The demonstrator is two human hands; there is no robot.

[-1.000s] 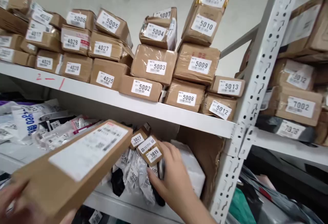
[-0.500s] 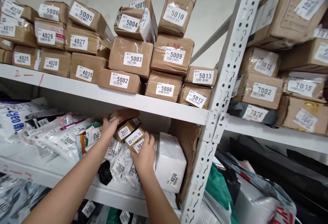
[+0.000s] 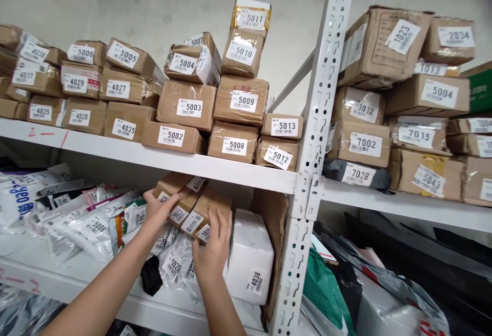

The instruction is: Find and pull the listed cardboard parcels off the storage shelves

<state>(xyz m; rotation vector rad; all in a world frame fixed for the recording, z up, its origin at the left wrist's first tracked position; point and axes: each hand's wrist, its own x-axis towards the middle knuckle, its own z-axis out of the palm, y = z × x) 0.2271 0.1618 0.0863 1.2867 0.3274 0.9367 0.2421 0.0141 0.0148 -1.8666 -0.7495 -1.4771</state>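
Observation:
On the lower shelf, my left hand (image 3: 158,212) grips the left side of a small brown cardboard box labelled 5023 (image 3: 185,200), thumb over its top and fingers wrapped on the far left. Pressed against it on the right is another cardboard box (image 3: 209,201), its label partly covered and reading about 5015. My right hand (image 3: 212,249) bears on that box's right side, fingers bent over its top edge and thumb near its front. Both boxes tilt above clear plastic parcels (image 3: 173,265), one labelled 5020. The boxes' undersides are hidden.
A white wrapped block labelled 4038 (image 3: 251,259) stands right of my hands. Plastic mailers (image 3: 92,225) lie to the left. The upper shelf edge (image 3: 230,168) runs close above, bearing stacked labelled boxes. A perforated white post (image 3: 303,208) rises at right.
The two boxes have been pushed deeper and levelled, so more of their tops shows. My hands stay on them. The camera view has tilted up and shifted right.

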